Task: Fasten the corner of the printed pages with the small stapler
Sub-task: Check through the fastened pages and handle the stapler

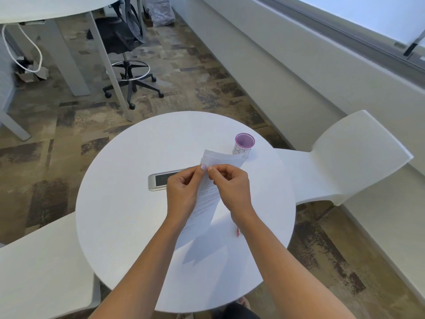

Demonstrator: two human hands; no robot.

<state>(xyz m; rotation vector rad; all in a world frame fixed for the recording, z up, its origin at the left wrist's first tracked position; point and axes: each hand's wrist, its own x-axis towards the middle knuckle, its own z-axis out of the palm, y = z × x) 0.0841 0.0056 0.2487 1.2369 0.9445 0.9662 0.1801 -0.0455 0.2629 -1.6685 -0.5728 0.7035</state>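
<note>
The left hand (181, 192) and the right hand (230, 187) meet thumb to thumb above the middle of the table (126, 203). Each pinches the printed pages (208, 196) between thumb and curled fingers, close to the upper end of the sheets. Above the fingertips, at twelve o'clock, the top of the pages bends over and away. The rest of the sheets slants down between the wrists toward six o'clock. At five o'clock of the right hand a small pink object (238, 232) peeks out beside the forearm, too hidden to tell what it is. A grey socket panel (158, 180) is set in the table at nine o'clock of the left hand. A purple cup (245, 143) stands at one o'clock, just beyond the pages. White chairs sit at three o'clock (345, 157) and eight o'clock (46, 261) of the table.
</note>
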